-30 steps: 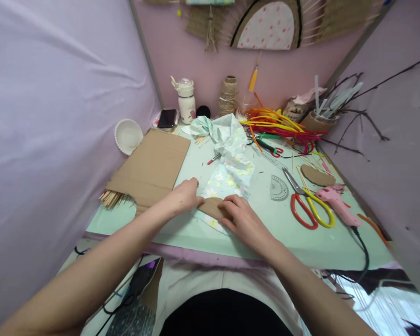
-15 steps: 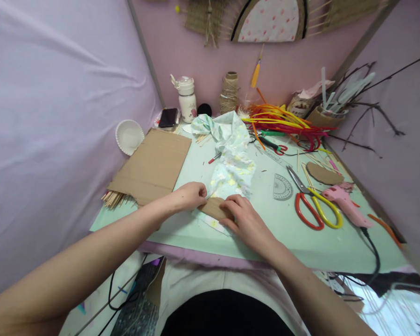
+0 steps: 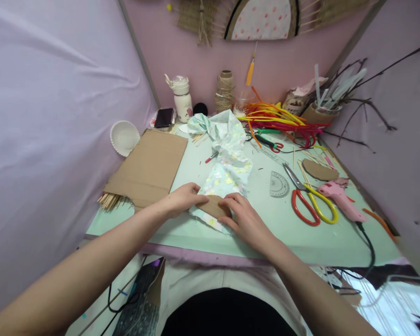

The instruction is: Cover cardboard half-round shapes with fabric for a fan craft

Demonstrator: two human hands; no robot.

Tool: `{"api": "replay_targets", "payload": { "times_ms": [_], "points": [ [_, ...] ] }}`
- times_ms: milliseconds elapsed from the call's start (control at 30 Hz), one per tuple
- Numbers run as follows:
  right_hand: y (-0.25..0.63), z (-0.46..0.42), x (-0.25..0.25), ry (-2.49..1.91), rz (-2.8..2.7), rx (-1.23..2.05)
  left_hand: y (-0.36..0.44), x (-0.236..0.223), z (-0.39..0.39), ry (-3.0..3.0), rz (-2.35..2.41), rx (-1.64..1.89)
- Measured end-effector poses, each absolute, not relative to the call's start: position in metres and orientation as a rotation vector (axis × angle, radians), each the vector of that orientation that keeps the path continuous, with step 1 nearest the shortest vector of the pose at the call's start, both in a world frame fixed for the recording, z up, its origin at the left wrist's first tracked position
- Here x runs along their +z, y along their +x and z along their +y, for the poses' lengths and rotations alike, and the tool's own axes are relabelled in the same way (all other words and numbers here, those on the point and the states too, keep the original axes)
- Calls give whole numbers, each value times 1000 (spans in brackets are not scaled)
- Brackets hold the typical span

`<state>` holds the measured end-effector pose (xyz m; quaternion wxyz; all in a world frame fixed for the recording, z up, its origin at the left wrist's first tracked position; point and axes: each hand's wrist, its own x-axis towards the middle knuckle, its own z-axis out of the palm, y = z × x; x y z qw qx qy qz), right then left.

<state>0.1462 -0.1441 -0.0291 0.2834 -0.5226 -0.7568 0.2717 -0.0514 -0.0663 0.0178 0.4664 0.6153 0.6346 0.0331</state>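
Note:
A small brown cardboard piece point(image 3: 213, 206) lies on the near end of a pale green flowered fabric point(image 3: 229, 175), close to the table's front edge. My left hand point(image 3: 184, 199) is closed at its left end, thumb on top of the cardboard and fingers curled beside it. At the right end, my right hand point(image 3: 248, 218) grips the cardboard between thumb and fingers. Fabric shows both behind the piece and in front of it. The fabric runs back across the table in crumpled folds. My fingertips' undersides are hidden.
Scissors point(image 3: 303, 198), a pink glue gun point(image 3: 343, 200) and a protractor point(image 3: 278, 185) lie to the right. A large cardboard sheet point(image 3: 150, 163) covers wooden sticks on the left. Behind stand a bottle point(image 3: 183, 105), a twine spool point(image 3: 224, 93) and coloured pipe cleaners point(image 3: 280, 116).
My left thumb has stretched out onto the cardboard's left end. My right hand keeps its grip. The whole view has shifted slightly.

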Motion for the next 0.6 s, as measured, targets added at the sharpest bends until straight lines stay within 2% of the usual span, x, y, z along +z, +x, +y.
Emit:
{"api": "replay_targets", "payload": {
  "times_ms": [267, 600],
  "points": [
    [150, -144, -25, -1376, -1879, 877, -42, 18, -95, 746, 1117, 555],
    [157, -141, -32, -1368, -1790, 908, -37, -3, -121, 301, 739, 900]
  ]
}}
